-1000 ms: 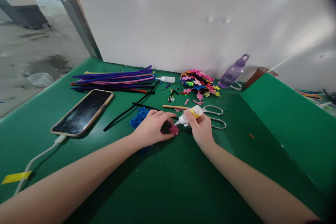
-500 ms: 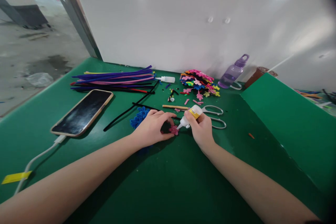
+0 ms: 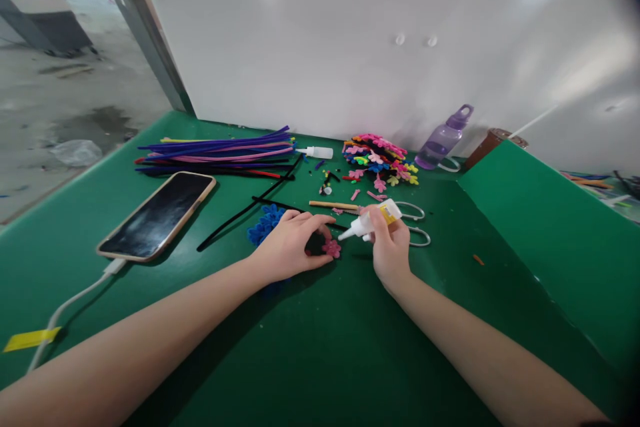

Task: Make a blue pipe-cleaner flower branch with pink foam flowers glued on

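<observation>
My left hand [image 3: 293, 241] rests on the green table, its thumb and fingers closed around a small pink pipe-cleaner flower [image 3: 331, 249]. Partly hidden behind that hand is a fuzzy blue pipe-cleaner piece [image 3: 265, 223]. In my right hand [image 3: 391, 255] is a white glue bottle [image 3: 373, 219] with a yellow label, tilted with its nozzle pointing down and left. The nozzle tip is just above and right of the flower, apart from it. Scissors [image 3: 419, 238] lie behind the right hand, their blades mostly covered.
A phone [image 3: 157, 217] on a cable lies left. Pipe cleaners [image 3: 215, 152], a second small bottle [image 3: 320, 152] and a pile of colourful flowers [image 3: 377, 157] lie along the back. A purple water bottle [image 3: 443, 139] stands by the wall, and a green panel [image 3: 550, 240] rises at right.
My right hand has drawn the glue bottle to the right and slightly up, taking its nozzle off the pink flower. My left hand has stayed in place.
</observation>
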A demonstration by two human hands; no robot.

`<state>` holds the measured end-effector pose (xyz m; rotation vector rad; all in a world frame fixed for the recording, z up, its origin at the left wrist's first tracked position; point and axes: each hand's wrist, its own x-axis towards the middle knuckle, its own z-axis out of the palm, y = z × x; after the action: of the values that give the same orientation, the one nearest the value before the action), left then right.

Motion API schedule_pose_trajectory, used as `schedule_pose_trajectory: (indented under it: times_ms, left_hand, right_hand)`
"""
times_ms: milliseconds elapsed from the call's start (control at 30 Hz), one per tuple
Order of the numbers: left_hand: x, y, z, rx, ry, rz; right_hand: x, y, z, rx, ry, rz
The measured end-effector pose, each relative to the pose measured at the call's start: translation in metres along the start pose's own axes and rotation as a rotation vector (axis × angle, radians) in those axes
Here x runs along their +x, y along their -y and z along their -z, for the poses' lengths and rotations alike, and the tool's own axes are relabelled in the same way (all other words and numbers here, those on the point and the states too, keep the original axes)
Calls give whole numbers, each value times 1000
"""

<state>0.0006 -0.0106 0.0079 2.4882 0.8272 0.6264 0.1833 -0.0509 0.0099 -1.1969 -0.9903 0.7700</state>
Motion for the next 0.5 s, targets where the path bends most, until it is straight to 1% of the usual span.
schedule_pose_trajectory:
  times_ms: [100, 200, 300, 367, 433, 500]
  left_hand:
    - [-1, -2, 3, -16, -56, 4]
    - [-2, 0, 7, -14, -156, 6]
    - [-3, 4, 11, -9, -284, 38]
    - [-4, 6, 14, -7, -344, 81]
    - [-4, 8, 17, -3, -367, 114]
    - [-4, 10, 19, 6, -361, 127]
  right_hand:
    - [5, -3, 1, 84, -3, 43]
    - [8, -5, 2, 145, 22, 84]
    - [8, -4, 2, 150, 44, 66]
    - [7, -2, 2, 145, 65, 45]
    - [6, 1, 2, 146, 96, 31]
    - [5, 3, 2, 150, 131, 39]
